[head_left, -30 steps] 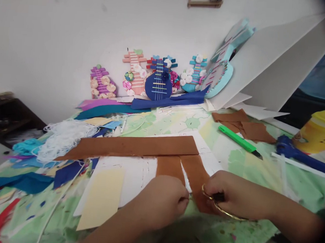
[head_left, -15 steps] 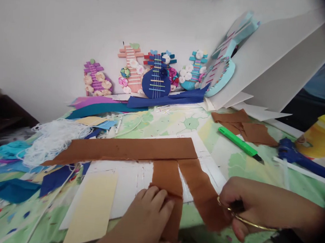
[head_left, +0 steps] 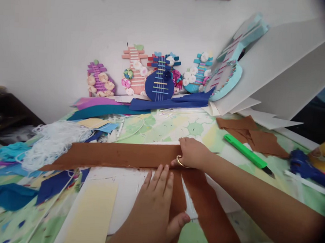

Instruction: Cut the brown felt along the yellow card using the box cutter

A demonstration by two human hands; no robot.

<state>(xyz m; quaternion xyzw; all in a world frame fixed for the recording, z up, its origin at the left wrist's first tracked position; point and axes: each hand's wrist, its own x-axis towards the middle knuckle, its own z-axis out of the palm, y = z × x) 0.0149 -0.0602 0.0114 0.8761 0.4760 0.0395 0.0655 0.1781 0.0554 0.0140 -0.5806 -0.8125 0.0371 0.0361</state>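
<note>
My left hand [head_left: 157,202] lies flat with fingers stretched over a short brown fabric strip [head_left: 178,196] on a white board [head_left: 131,178]. My right hand [head_left: 192,152] is closed at the right end of a long brown fabric strip [head_left: 122,154] that runs across the board's upper part. A gold metal loop [head_left: 178,160] shows at its fingers; the rest of that item is hidden. Another brown strip [head_left: 214,212] slants down to the right, with a narrow white gap beside it. A cream paper rectangle [head_left: 92,212] rests on the board's left.
A green utility knife [head_left: 244,151], brown fabric scraps [head_left: 266,142] and a blue glue gun [head_left: 305,165] lie on the right. White yarn [head_left: 56,140] and blue scraps [head_left: 55,184] cover the left. Decorated lute-shaped crafts [head_left: 159,84] stand along the wall.
My right hand has moved up and left from the slanted strip to the end of the long strip. My left hand has shifted slightly upward, its fingers now straighter. The camera view has shifted slightly.
</note>
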